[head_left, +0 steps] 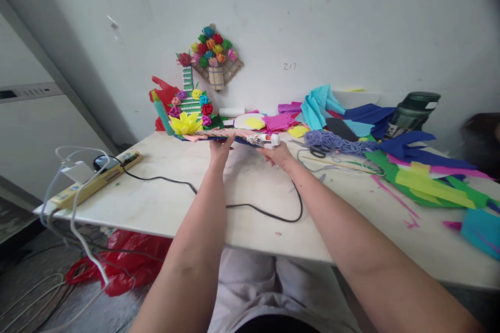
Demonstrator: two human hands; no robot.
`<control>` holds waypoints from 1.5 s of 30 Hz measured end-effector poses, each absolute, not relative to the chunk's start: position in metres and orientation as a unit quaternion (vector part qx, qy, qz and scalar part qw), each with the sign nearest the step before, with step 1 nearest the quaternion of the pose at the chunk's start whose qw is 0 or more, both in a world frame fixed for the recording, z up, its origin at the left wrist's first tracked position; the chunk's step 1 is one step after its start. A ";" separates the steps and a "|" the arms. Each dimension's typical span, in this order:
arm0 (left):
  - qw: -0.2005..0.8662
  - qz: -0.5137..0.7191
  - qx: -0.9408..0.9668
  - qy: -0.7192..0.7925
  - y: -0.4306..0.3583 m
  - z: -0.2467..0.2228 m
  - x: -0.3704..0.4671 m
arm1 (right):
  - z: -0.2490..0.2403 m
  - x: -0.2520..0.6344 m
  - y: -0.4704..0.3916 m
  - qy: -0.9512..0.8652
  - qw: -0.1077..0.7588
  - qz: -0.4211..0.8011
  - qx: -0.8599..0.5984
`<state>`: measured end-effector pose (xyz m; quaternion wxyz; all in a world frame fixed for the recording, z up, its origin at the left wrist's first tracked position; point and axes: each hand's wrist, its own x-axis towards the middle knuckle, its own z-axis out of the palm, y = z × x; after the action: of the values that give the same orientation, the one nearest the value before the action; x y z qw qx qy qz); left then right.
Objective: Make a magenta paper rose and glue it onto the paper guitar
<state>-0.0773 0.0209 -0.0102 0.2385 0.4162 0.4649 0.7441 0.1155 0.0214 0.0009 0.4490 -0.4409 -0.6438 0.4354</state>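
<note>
A flat craft panel point(230, 134) with a dark blue edge and pink braided trim is held nearly edge-on above the table. Its right end carries a white cylindrical piece point(270, 140) and some silvery material. My left hand point(222, 151) is closed on the panel's near edge, thumb on top. Under the right end, my right hand point(278, 155) grips with bent fingers, partly hidden. A yellow paper flower point(185, 124) shows at the panel's left end; whether it is attached I cannot tell. A black cable point(269, 213) runs beneath my forearms toward my right hand.
Behind stand a green-and-white craft piece with paper roses point(189, 104) and a paper bouquet point(214, 54) on the wall. Rightward lie scissors point(318, 152), purple yarn point(338, 143), coloured paper point(429, 184) and a dark bottle point(410, 114). A power strip point(97, 179) sits at left.
</note>
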 end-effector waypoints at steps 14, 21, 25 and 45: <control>0.235 0.750 0.412 0.462 0.022 -0.010 -0.075 | -0.004 0.111 0.025 -0.611 0.471 0.470 -0.429; 0.241 0.748 0.407 0.467 0.019 -0.007 -0.070 | 0.000 0.109 0.019 -0.572 0.476 0.517 -0.423; 0.243 0.752 0.397 0.467 0.017 -0.005 -0.067 | 0.000 0.105 0.017 -0.569 0.480 0.518 -0.421; 0.240 0.793 0.351 0.436 0.025 -0.009 -0.058 | -0.006 0.093 0.020 -0.571 0.494 0.453 -0.474</control>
<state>-0.0578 0.0246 -0.0088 0.2396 0.3513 0.4359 0.7932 0.0932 0.0195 -0.0060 0.4938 -0.4736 -0.5712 0.4535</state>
